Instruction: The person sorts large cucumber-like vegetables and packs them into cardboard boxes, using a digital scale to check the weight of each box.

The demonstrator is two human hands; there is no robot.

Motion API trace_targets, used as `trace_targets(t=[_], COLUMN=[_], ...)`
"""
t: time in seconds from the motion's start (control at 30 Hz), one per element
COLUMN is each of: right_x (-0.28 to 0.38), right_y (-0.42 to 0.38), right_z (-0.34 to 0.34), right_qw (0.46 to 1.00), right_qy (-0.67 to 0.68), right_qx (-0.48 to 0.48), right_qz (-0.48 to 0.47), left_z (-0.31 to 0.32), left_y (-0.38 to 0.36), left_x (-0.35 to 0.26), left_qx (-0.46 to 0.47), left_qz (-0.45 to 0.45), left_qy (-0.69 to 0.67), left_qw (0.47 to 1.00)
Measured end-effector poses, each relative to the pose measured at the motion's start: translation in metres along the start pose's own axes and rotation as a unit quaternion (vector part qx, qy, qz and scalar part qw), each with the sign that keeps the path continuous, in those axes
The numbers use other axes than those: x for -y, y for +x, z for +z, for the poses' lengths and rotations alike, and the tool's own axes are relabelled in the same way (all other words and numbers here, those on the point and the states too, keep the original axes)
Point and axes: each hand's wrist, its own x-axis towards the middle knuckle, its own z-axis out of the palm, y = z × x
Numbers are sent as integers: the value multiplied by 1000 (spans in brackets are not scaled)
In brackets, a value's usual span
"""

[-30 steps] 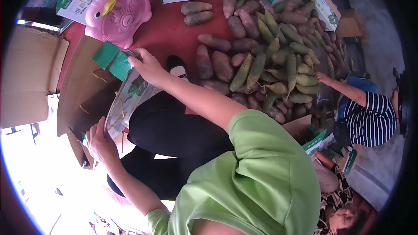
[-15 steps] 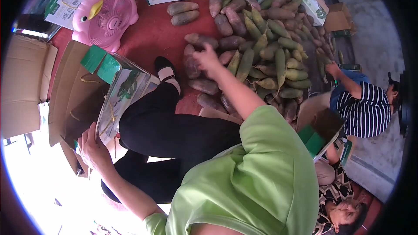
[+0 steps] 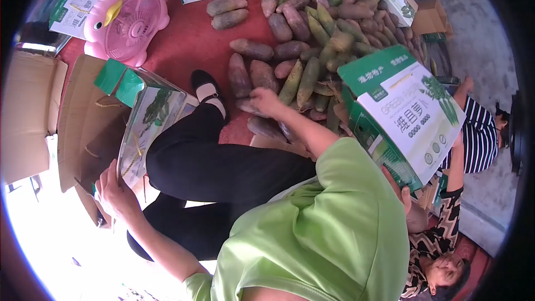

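Observation:
My right hand (image 3: 266, 102), slightly blurred, has its fingers curled over the end of a dusky purple radish (image 3: 246, 106) at the near side of the radish pile. Two more purplish radishes (image 3: 239, 76) lie just beyond it, with green radishes (image 3: 308, 82) to the right. At the left, my left hand (image 3: 116, 194) grips the edge of an open printed carton (image 3: 146, 128) with green flaps, beside my knee. The carton's inside is mostly hidden from here.
At right, a co-worker's hands hold a white and green box (image 3: 409, 111) over part of the pile. Another person in stripes (image 3: 479, 136) is behind it. A pink fan-like basket (image 3: 128, 21) and brown cardboard (image 3: 33, 114) are at left; two radishes (image 3: 228, 13) lie apart on red flooring.
My right hand has moved nearer to me, from one radish to another, uncovering a radish behind it. The co-worker's box has risen into view at right. My left hand stays at the carton edge.

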Motion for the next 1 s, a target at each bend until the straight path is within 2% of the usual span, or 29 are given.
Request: trace_targets(t=[0.03, 0.17, 0.27, 0.33, 0.57, 0.67, 0.73, 0.77, 0.83, 0.87, 1.0], right_x=[7, 1, -16, -10, -9, -9, -16, -14, -8, -12, -26], right_y=[-13, -36, -32, -32, -39, -45, -42, -41, -39, -34, -30], right_z=[-2, 0, -7, -19, -53, -73, -87, -94, -109, -114, -130], right_qw=[996, 983, 991, 990, 987, 974, 932, 932, 889, 884, 859], right_qy=[-55, -155, -112, -140, -141, -212, -335, -335, -428, -426, -494], right_qx=[62, 95, 60, 20, 1, -49, -132, -132, -163, -191, -127], right_qz=[22, -6, -43, 29, 77, 59, -30, -30, 11, 21, 40], left_z=[-1, 0, -1, 0, -2, -2, -2, -1, -1, 0, 4], left_y=[1, 0, -1, -1, -1, -1, -1, -2, -2, -1, -3], left_x=[-1, 0, -2, -2, -4, -5, -4, -3, -2, -1, 4], left_qx=[-3, 0, -6, -3, 0, 6, 7, 6, 5, 2, -7], left_qz=[8, 16, 21, 15, 15, -2, -5, -4, -2, -4, 11], left_qy=[-1, 25, 26, 23, 17, 10, 18, 18, 14, 13, 2], left_qw=[1000, 1000, 999, 1000, 1000, 1000, 1000, 1000, 1000, 1000, 1000])
